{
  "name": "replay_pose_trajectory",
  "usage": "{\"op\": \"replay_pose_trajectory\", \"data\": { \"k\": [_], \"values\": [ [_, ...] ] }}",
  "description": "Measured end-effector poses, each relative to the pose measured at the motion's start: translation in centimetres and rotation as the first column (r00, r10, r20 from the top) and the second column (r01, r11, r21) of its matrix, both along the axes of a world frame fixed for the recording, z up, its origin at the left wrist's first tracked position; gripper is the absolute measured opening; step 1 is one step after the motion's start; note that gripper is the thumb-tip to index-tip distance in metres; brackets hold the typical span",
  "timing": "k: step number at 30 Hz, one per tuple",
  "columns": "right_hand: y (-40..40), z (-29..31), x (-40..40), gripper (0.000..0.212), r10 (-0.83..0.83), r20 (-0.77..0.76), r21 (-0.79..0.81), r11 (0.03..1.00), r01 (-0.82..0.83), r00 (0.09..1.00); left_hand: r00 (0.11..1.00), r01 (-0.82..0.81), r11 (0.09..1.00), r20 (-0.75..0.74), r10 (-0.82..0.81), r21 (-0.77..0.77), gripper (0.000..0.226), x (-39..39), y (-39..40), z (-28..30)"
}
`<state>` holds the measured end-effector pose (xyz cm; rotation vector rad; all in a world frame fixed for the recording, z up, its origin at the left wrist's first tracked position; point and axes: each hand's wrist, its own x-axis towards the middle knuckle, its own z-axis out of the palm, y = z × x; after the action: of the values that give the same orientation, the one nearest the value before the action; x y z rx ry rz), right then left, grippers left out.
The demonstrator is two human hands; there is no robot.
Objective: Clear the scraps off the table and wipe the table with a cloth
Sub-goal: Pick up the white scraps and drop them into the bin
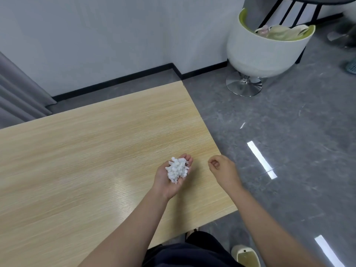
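Observation:
A heap of small white scraps (176,169) lies in the upturned palm of my left hand (169,185), which hovers over the right part of the light wooden table (81,160). Its fingers are cupped loosely under the heap. My right hand (223,170) hangs just past the table's right edge, over the floor, with its fingers curled inward and nothing visible in them. No cloth is in view.
Grey tiled floor (289,122) runs along the table's right side, with one white scrap (242,125) lying on it. A white and green swivel chair (265,53) stands at the far right corner. A grey curtain (17,93) hangs at the left.

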<state>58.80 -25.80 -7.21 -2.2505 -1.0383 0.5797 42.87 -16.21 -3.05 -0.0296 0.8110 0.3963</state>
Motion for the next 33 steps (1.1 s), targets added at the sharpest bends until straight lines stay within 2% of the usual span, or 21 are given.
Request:
{"op": "replay_pose_trajectory", "data": {
  "k": [4, 8, 14, 18, 21, 24, 28, 33],
  "values": [
    [0.8, 4.0, -1.4, 0.008, 0.047, -0.072, 0.182, 0.983, -0.033, 0.996, 0.999, 0.027, 0.999, -0.037, -0.026, 0.017, 0.039, 0.8, -0.5, 0.2],
    [0.4, 6.2, -2.4, 0.015, 0.082, -0.081, 0.238, 0.969, -0.061, 0.993, 0.995, 0.093, 0.996, -0.038, -0.093, -0.004, 0.041, 1.8, -0.6, -0.5],
    [-1.6, 6.4, -3.4, 0.015, 0.059, -0.016, 0.142, 0.988, -0.056, 0.998, 0.988, 0.131, 0.991, 0.084, -0.127, -0.037, 0.036, 2.9, -1.3, 0.4],
    [-2.9, 7.5, -4.8, 0.016, -0.045, -0.038, 0.211, 0.976, 0.052, 0.998, 0.973, 0.214, 0.977, 0.082, -0.215, 0.019, 0.035, 2.6, -1.8, 0.8],
    [-3.8, 8.3, -5.7, 0.015, -0.109, -0.018, 0.219, 0.97, 0.11, 0.994, 0.955, 0.261, 0.965, 0.137, -0.262, 0.025, 0.04, 2.0, -2.4, 1.5],
    [-5.1, 8.6, -6.8, 0.014, -0.179, -0.015, 0.234, 0.956, 0.177, 0.984, 0.941, 0.31, 0.949, 0.123, -0.314, 0.05, 0.042, 1.2, -3.0, 1.4],
    [-7.4, 8.0, -8.0, 0.024, -0.235, 0.034, 0.137, 0.964, 0.229, 0.971, 0.926, 0.369, 0.929, 0.077, -0.37, 0.024, 0.043, 0.5, -3.4, 0.2],
    [-11.3, 7.8, -9.1, 0.032, -0.346, 0.043, 0.065, 0.937, 0.343, 0.937, 0.877, 0.46, 0.887, 0.142, -0.459, 0.024, 0.041, 0.1, -5.2, 1.1]
  ]
}}
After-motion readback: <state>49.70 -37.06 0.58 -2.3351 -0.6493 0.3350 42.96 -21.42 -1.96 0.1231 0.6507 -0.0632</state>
